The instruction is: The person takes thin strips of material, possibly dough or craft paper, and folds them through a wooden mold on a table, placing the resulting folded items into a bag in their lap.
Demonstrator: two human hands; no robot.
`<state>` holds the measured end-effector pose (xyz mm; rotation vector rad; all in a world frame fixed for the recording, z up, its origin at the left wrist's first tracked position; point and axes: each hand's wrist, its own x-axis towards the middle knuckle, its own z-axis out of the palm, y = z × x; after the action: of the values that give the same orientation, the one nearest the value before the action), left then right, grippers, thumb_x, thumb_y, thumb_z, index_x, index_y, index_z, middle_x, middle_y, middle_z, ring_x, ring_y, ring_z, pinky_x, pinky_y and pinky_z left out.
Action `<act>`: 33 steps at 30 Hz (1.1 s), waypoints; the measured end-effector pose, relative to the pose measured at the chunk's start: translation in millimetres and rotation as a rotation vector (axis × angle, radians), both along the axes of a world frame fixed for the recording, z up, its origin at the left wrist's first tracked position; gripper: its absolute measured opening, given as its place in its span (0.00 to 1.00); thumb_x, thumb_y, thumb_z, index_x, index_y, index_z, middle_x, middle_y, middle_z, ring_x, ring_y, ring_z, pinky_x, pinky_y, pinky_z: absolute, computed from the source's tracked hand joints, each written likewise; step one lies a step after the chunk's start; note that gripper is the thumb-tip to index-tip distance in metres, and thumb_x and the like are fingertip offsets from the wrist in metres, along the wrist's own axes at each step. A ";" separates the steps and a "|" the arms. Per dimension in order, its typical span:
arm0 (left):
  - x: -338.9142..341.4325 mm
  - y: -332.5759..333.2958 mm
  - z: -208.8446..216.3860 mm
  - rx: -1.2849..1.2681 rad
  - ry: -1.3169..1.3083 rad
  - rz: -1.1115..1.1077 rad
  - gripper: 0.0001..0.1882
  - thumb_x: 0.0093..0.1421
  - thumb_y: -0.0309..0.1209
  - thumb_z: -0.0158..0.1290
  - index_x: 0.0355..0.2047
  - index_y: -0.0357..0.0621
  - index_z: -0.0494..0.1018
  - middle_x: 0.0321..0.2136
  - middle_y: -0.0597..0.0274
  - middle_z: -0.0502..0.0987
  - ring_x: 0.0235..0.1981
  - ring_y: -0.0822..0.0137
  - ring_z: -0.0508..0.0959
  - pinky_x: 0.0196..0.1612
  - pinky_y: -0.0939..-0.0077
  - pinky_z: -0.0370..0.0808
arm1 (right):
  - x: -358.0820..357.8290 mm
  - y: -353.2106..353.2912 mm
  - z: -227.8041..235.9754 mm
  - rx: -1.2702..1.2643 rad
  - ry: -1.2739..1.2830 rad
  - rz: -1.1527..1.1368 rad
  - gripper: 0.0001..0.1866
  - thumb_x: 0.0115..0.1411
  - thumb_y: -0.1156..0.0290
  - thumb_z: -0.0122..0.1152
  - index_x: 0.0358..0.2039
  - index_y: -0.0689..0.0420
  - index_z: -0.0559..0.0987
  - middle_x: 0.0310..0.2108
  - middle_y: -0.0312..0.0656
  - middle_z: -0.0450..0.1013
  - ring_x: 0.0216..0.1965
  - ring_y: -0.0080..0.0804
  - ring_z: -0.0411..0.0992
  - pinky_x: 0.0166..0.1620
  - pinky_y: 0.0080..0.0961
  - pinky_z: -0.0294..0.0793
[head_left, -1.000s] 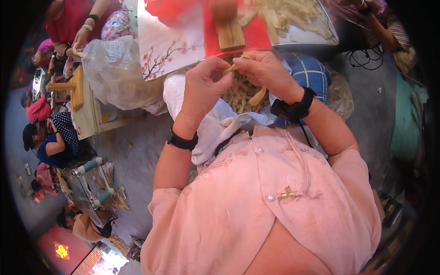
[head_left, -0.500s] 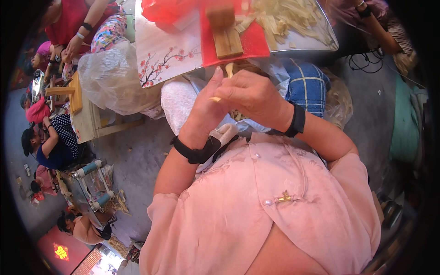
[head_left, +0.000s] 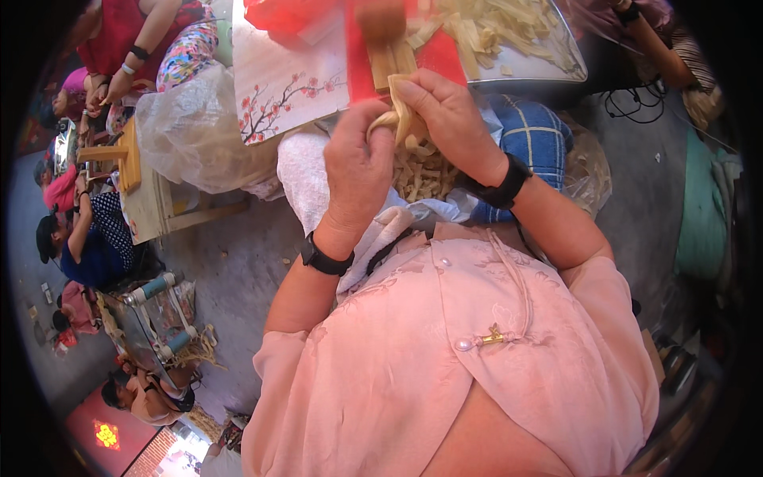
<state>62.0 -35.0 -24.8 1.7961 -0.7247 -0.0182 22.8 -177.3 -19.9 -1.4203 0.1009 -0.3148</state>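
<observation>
Both my hands are raised above my lap, at the near edge of the table. A pale yellow, flat fibrous strip (head_left: 402, 111) is bent between them. My left hand (head_left: 355, 163) is closed, pinching its curled end between thumb and fingers. Higher up, my right hand (head_left: 455, 119) is closed on the strip's upper part, thumb on top. Just beyond the fingers, a wooden block (head_left: 383, 70) lies on a red mat (head_left: 445, 63). Under the hands, many short yellow pieces (head_left: 424, 179) lie heaped in my lap on pale plastic.
More yellow strips (head_left: 509, 36) are piled on the table (head_left: 528, 75) at the far right, and a red plastic bag (head_left: 286, 20) lies far left. A clear plastic bag (head_left: 191, 143) bulges beside a wooden bench (head_left: 151, 211). Several other people sit along the left.
My hands were close together over a mostly hidden strip. They have moved apart, the right one up toward the block, and more of the strip and the heap of pieces shows.
</observation>
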 end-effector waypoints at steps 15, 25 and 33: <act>25.8 -4.9 30.2 -0.362 0.708 -0.350 0.09 0.63 0.27 0.41 0.36 0.36 0.69 0.33 0.63 0.73 0.36 0.77 0.70 0.40 0.82 0.68 | -4.6 -25.6 35.5 -0.287 -0.126 0.164 0.11 0.62 0.67 0.55 0.37 0.63 0.79 0.26 0.35 0.75 0.29 0.16 0.71 0.33 0.13 0.69; 13.9 -13.4 17.0 -0.521 0.619 -0.090 0.06 0.59 0.26 0.54 0.35 0.35 0.73 0.30 0.65 0.77 0.31 0.78 0.74 0.36 0.85 0.72 | -8.1 -19.5 20.7 0.150 0.285 0.163 0.12 0.62 0.64 0.54 0.39 0.59 0.78 0.22 0.30 0.71 0.15 0.11 0.61 0.19 0.09 0.60; 46.6 9.3 15.4 -0.263 0.321 -0.045 0.04 0.55 0.17 0.54 0.32 0.34 0.74 0.27 0.61 0.78 0.26 0.74 0.77 0.32 0.84 0.75 | 1.0 -53.2 8.7 0.441 0.364 0.058 0.19 0.64 0.53 0.47 0.28 0.55 0.74 0.13 0.24 0.56 0.14 0.11 0.48 0.18 0.12 0.45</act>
<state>108.6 -25.7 -9.4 1.4804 -0.5104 -0.2266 23.8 -230.5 -11.2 -1.0252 0.4019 0.0207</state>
